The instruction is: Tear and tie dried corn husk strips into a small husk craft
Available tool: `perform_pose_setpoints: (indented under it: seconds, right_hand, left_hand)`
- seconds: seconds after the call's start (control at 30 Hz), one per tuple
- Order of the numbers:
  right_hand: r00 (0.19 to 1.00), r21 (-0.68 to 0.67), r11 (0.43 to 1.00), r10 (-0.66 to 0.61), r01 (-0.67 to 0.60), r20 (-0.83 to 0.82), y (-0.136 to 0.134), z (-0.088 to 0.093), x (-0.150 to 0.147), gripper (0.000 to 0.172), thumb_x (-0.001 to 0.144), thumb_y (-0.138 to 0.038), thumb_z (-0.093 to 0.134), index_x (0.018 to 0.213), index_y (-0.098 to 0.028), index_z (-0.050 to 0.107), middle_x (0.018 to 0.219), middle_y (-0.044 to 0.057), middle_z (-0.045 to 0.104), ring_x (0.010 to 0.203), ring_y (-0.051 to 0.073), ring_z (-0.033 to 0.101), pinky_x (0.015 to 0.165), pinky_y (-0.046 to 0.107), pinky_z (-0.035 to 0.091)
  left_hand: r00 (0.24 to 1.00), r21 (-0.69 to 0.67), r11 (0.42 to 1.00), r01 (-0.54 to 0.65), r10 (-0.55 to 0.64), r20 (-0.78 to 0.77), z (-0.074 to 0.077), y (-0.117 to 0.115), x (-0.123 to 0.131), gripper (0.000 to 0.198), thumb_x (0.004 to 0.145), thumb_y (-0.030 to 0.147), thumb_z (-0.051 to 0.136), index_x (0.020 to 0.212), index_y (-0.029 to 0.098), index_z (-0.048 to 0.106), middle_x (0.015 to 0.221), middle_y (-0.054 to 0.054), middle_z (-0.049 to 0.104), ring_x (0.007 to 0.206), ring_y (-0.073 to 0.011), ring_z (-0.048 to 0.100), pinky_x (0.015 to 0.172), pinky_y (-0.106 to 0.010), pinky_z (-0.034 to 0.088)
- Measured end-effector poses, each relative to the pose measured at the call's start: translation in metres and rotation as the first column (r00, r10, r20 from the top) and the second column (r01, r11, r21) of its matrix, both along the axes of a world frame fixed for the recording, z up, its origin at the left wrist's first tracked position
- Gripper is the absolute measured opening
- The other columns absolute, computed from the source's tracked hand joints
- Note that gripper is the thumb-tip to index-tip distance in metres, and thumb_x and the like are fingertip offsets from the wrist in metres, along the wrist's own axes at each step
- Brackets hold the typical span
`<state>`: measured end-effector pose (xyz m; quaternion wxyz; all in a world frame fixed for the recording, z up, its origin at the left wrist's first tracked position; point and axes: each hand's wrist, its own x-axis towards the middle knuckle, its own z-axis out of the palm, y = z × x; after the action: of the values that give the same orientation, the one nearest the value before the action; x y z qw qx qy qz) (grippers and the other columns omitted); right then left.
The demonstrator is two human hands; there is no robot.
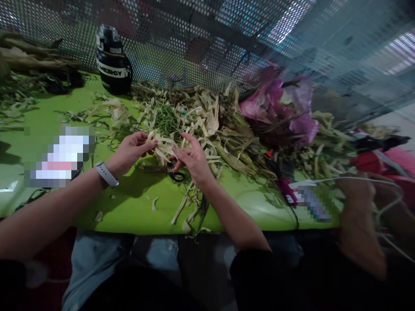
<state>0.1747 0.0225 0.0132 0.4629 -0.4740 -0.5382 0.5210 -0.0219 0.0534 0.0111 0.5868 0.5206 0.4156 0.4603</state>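
Observation:
My left hand, with a pale watch band at its wrist, is closed in a pinch on pale corn husk strips. The strips stretch across to my right hand, whose thumb and lower fingers close on their other end while the index finger sticks out. A black ring-shaped handle, perhaps of scissors, shows just below my right hand; the rest is hidden. Beyond both hands lies a small heap of thin green shreds, surrounded by more husk pieces.
Dry husks pile up along the back of the green table. A black jug stands at the back left, a blurred-out phone at left. Pink plastic wrap lies back right. Another person's arm rests at the right edge.

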Motion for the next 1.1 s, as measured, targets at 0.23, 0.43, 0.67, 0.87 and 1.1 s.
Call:
perform_pose_setpoints:
  seconds: [0.23, 0.43, 0.67, 0.87, 1.1]
  right_hand:
    - [0.987, 0.193, 0.978, 0.044, -0.075, 0.157, -0.007, -0.001, 0.003, 0.024, 0.079, -0.038, 0.068, 0.097, -0.023, 0.070, 0.086, 0.002, 0.069, 0.068, 0.013, 0.062, 0.069, 0.031, 0.056]
    - [0.975, 0.181, 0.961, 0.220, -0.211, -0.032, -0.005, 0.002, 0.010, 0.041, 0.074, -0.038, 0.072, 0.113, -0.027, 0.067, 0.106, 0.003, 0.069, 0.095, 0.018, 0.066, 0.089, 0.039, 0.054]
    - [0.998, 0.302, 0.952, 0.026, -0.043, 0.060, -0.006, 0.003, 0.005, 0.029, 0.076, -0.049, 0.071, 0.082, -0.021, 0.066, 0.099, 0.004, 0.065, 0.062, 0.009, 0.059, 0.056, 0.026, 0.052]
    - [0.991, 0.068, 0.989, 0.130, -0.130, 0.015, -0.007, 0.001, 0.001, 0.034, 0.079, -0.052, 0.066, 0.079, -0.020, 0.057, 0.070, -0.002, 0.064, 0.041, 0.006, 0.051, 0.040, 0.020, 0.042]
    - [0.953, 0.325, 0.946, -0.095, -0.004, 0.288, -0.005, -0.004, -0.005, 0.033, 0.079, -0.050, 0.066, 0.074, -0.019, 0.060, 0.076, 0.001, 0.056, 0.065, 0.011, 0.053, 0.057, 0.023, 0.044]
  left_hand:
    - [1.000, 0.030, 0.999, 0.032, -0.032, -0.002, -0.005, 0.003, -0.002, 0.035, 0.067, 0.041, 0.080, 0.082, 0.014, 0.064, 0.074, -0.001, 0.065, 0.060, -0.0076, 0.054, 0.057, -0.021, 0.044]
    - [0.978, -0.023, 0.978, 0.208, -0.208, 0.001, -0.009, 0.002, -0.003, 0.032, 0.069, 0.041, 0.079, 0.083, 0.013, 0.070, 0.079, -0.004, 0.070, 0.067, -0.0112, 0.061, 0.066, -0.025, 0.049]
    - [0.955, 0.012, 0.956, 0.292, -0.291, -0.051, -0.010, -0.001, -0.001, 0.033, 0.071, 0.042, 0.077, 0.088, 0.015, 0.071, 0.082, -0.005, 0.071, 0.070, -0.0119, 0.062, 0.068, -0.025, 0.050]
    - [0.955, 0.083, 0.953, 0.291, -0.285, -0.082, -0.004, -0.010, 0.006, 0.034, 0.075, 0.044, 0.073, 0.090, 0.014, 0.068, 0.083, -0.005, 0.070, 0.072, -0.0127, 0.061, 0.069, -0.026, 0.049]
    - [0.980, 0.210, 0.962, 0.177, -0.151, -0.131, -0.010, -0.010, 0.008, 0.036, 0.075, 0.044, 0.071, 0.093, 0.014, 0.062, 0.081, -0.002, 0.064, 0.072, -0.0123, 0.058, 0.068, -0.025, 0.047]
